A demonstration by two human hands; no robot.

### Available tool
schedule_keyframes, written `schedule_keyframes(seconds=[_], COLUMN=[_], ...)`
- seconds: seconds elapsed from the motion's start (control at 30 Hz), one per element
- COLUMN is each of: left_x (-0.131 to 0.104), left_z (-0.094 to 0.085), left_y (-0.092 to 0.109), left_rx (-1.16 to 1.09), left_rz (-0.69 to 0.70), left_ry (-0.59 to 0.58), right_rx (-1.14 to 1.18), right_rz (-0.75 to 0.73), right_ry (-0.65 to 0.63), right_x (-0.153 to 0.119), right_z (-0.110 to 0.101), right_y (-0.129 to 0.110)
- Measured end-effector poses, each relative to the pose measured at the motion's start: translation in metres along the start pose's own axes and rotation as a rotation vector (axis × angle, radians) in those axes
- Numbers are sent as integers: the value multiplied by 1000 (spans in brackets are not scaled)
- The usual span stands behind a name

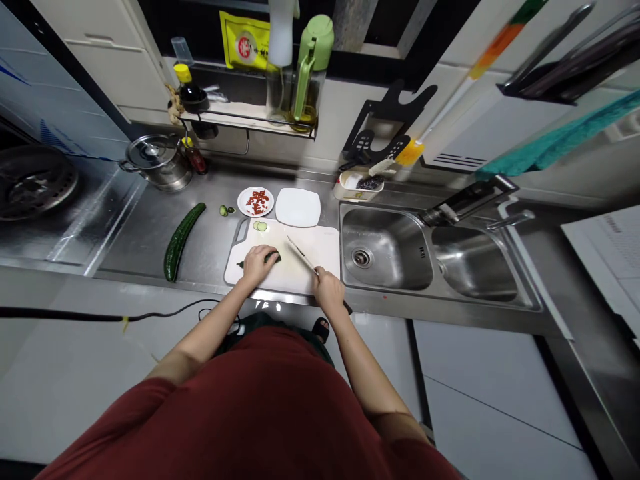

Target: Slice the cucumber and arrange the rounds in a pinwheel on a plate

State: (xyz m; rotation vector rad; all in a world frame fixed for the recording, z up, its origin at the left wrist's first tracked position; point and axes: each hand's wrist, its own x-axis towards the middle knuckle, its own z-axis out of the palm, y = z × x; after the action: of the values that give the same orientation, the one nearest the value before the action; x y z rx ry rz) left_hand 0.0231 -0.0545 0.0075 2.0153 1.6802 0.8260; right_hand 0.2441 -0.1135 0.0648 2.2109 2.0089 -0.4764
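Observation:
My left hand (259, 263) is closed over a cut piece of cucumber (277, 257) on the white cutting board (305, 283); its dark green ends show at both sides of the hand. Wrapped round a handle, my right hand (329, 292) holds a knife (301, 254) over the middle of the board. The blade points up and to the left, apart from the cucumber piece. A few pale cucumber slices (260, 226) lie at the board's top left. To the left, a whole cucumber (183, 241) rests on the steel counter, with small cucumber ends (227, 211) nearby.
Behind the board are a round plate (241, 201) of chopped red pieces and a white square plate (298, 207). A double sink (385, 247) adjoins the board's right side. A lidded pot (159, 163) stands back left. Above hangs a shelf (240, 121) with bottles.

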Motion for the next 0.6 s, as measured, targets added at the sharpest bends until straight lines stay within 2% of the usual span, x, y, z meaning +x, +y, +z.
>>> schedule_keyframes(seconds=[0.13, 0.27, 0.47, 0.6], left_x=[3, 11, 15, 14], left_z=[-4, -9, -9, -14], left_y=[6, 14, 29, 43], left_rx=[-82, -218, -406, -322], left_rz=[-59, -118, -182, -147], left_ry=[118, 175, 143, 113], right_rx=[43, 49, -3, -28], right_rz=[17, -6, -68, -95], right_ry=[117, 197, 305, 326], right_x=[1, 1, 0, 0], right_z=[-3, -3, -2, 0], right_y=[3, 4, 4, 2])
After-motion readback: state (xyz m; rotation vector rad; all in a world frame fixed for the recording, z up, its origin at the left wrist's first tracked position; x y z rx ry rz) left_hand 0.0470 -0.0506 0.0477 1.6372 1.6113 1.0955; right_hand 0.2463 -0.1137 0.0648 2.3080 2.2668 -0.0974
